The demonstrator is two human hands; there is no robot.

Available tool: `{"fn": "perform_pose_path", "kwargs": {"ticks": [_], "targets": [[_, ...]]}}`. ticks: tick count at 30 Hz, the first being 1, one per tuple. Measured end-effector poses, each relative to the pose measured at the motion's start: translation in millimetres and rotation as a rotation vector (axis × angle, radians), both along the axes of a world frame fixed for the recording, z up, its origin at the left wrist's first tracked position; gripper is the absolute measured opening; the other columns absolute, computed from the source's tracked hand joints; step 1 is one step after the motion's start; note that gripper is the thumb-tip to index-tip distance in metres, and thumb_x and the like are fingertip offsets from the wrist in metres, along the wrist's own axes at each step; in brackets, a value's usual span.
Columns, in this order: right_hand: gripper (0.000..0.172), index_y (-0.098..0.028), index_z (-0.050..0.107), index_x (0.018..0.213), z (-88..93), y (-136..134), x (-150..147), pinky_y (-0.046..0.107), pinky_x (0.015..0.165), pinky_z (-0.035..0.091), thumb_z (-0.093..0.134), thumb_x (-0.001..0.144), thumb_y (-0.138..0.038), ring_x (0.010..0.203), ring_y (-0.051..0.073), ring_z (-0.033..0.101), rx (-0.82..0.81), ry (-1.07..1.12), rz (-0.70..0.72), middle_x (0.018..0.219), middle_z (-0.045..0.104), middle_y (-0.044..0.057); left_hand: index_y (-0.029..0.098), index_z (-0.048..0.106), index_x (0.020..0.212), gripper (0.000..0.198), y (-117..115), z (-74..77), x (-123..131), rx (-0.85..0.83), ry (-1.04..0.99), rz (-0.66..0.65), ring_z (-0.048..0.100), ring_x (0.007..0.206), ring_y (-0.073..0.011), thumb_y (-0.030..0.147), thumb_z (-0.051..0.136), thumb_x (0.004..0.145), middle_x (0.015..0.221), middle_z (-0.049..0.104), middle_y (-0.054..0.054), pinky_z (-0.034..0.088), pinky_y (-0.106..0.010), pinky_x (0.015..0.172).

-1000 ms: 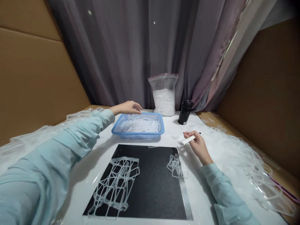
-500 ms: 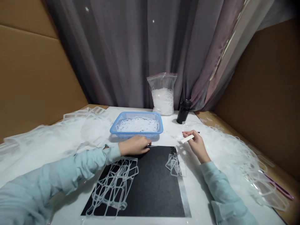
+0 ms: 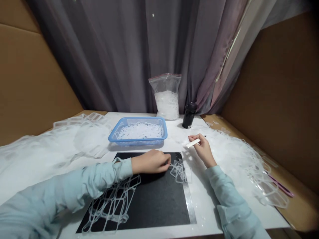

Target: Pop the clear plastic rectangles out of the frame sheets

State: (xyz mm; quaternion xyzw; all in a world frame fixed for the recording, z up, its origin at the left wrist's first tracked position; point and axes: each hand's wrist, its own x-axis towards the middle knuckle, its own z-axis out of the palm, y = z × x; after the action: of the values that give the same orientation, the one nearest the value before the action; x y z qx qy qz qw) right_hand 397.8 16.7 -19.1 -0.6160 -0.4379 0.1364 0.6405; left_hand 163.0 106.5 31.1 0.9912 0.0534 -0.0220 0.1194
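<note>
My left hand (image 3: 152,161) is closed in a pinch above the upper part of a black mat (image 3: 161,199). Its fingertips are at the left edge of a small pile of clear rectangular frames (image 3: 178,172); what they pinch, if anything, I cannot make out. Beyond the mat's right edge, my right hand (image 3: 203,151) is closed around a flat white stick (image 3: 193,143) that points down to the left. Longer clear frames (image 3: 112,205) lie tangled on the mat's left side, partly under my left sleeve.
A blue basket (image 3: 138,142) of small white pieces stands behind the mat. Further back are a zip bag (image 3: 167,104) of similar pieces and a black bottle (image 3: 189,115). Heaps of clear frames lie left (image 3: 82,136) and right (image 3: 239,156), with purple tweezers (image 3: 280,186) at far right.
My left hand has moved from the mat's top edge rightward and nearer, to the small frames. My right hand still holds the white stick. The whole view has shifted slightly.
</note>
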Motion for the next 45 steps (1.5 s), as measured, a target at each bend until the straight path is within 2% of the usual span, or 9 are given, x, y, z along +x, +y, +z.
{"fn": "perform_pose_path", "kwargs": {"ticks": [9, 16, 20, 26, 28, 34, 37, 41, 45], "targets": [[0.042, -0.022, 0.055, 0.072, 1.4, 0.8, -1.6, 0.038, 0.078, 0.051, 0.072, 0.073, -0.06, 0.093, 0.026, 0.067, 0.013, 0.023, 0.005, 0.093, 0.072, 0.01, 0.021, 0.061, 0.102, 0.021, -36.1, -10.6, 13.0, -0.071, 0.005, -0.085, 0.063, 0.059, -0.0163, 0.032, 0.064, 0.085, 0.062, 0.065, 0.004, 0.039, -0.024, 0.055], [0.041, -0.022, 0.055, 0.071, 2.3, 1.2, -2.5, 0.037, 0.078, 0.05, 0.073, 0.072, -0.059, 0.091, 0.025, 0.066, 0.019, 0.031, -0.001, 0.092, 0.072, 0.009, 0.023, 0.063, 0.075, 0.009, -43.6, -10.7, 14.6, -0.029, 0.024, -0.158, 0.059, 0.053, -0.0148, 0.023, 0.072, 0.075, 0.055, 0.061, 0.005, 0.036, -0.023, 0.051], [0.041, -0.022, 0.055, 0.071, 3.3, 1.6, -3.7, 0.036, 0.077, 0.05, 0.072, 0.073, -0.059, 0.089, 0.024, 0.066, 0.032, 0.032, -0.003, 0.092, 0.072, 0.009, 0.021, 0.063, 0.075, 0.009, -38.3, 5.2, 19.4, 0.01, -0.022, -0.115, 0.055, 0.049, -0.0137, 0.02, 0.072, 0.073, 0.055, 0.06, 0.005, 0.031, -0.023, 0.048], [0.041, -0.021, 0.056, 0.071, 6.3, 0.6, -1.8, 0.035, 0.075, 0.05, 0.073, 0.072, -0.059, 0.089, 0.024, 0.066, 0.064, 0.041, -0.039, 0.09, 0.072, 0.009, 0.018, 0.063, 0.094, 0.009, -28.1, 39.1, 33.5, 0.059, -0.16, -0.022, 0.057, 0.05, -0.0105, 0.022, 0.063, 0.085, 0.059, 0.063, 0.005, 0.032, -0.021, 0.049], [0.042, -0.022, 0.056, 0.072, 6.7, 0.3, 0.7, 0.035, 0.074, 0.049, 0.073, 0.072, -0.06, 0.088, 0.024, 0.066, 0.073, 0.051, -0.057, 0.09, 0.072, 0.008, 0.018, 0.062, 0.096, 0.011, -33.7, 35.1, 37.1, 0.106, -0.184, -0.027, 0.058, 0.051, -0.0119, 0.022, 0.06, 0.086, 0.06, 0.064, 0.004, 0.033, -0.022, 0.05], [0.043, -0.021, 0.055, 0.072, 7.0, 0.2, 3.7, 0.034, 0.072, 0.049, 0.074, 0.071, -0.06, 0.084, 0.023, 0.065, 0.074, 0.071, -0.077, 0.088, 0.071, 0.008, 0.019, 0.066, 0.091, 0.02, -52.9, -8.3, 36.4, 0.206, -0.14, -0.16, 0.065, 0.056, -0.0197, 0.036, 0.068, 0.081, 0.061, 0.067, -0.001, 0.04, -0.026, 0.049], [0.043, -0.021, 0.055, 0.071, 7.2, 0.3, 1.6, 0.033, 0.072, 0.048, 0.074, 0.071, -0.059, 0.084, 0.023, 0.065, 0.072, 0.073, -0.078, 0.088, 0.071, 0.008, 0.02, 0.066, 0.093, 0.018, -54.6, -20.1, 35.9, 0.228, -0.119, -0.207, 0.065, 0.055, -0.0202, 0.034, 0.067, 0.081, 0.062, 0.068, -0.001, 0.044, -0.027, 0.049], [0.043, -0.021, 0.055, 0.072, 6.8, 0.5, -1.2, 0.033, 0.072, 0.049, 0.073, 0.071, -0.06, 0.082, 0.022, 0.064, 0.071, 0.074, -0.08, 0.089, 0.071, 0.007, 0.019, 0.066, 0.085, 0.01, -57.1, -21.7, 38.4, 0.271, -0.104, -0.232, 0.063, 0.051, -0.0201, 0.027, 0.066, 0.079, 0.061, 0.067, -0.002, 0.044, -0.028, 0.047], [0.042, -0.022, 0.055, 0.071, 6.9, 0.4, -0.8, 0.034, 0.071, 0.048, 0.073, 0.071, -0.06, 0.085, 0.023, 0.065, 0.071, 0.07, -0.083, 0.089, 0.071, 0.008, 0.017, 0.066, 0.082, 0.011, -49.5, -7.2, 37.5, 0.323, -0.111, -0.212, 0.062, 0.052, -0.0202, 0.027, 0.064, 0.08, 0.059, 0.066, -0.004, 0.039, -0.027, 0.045]]}}
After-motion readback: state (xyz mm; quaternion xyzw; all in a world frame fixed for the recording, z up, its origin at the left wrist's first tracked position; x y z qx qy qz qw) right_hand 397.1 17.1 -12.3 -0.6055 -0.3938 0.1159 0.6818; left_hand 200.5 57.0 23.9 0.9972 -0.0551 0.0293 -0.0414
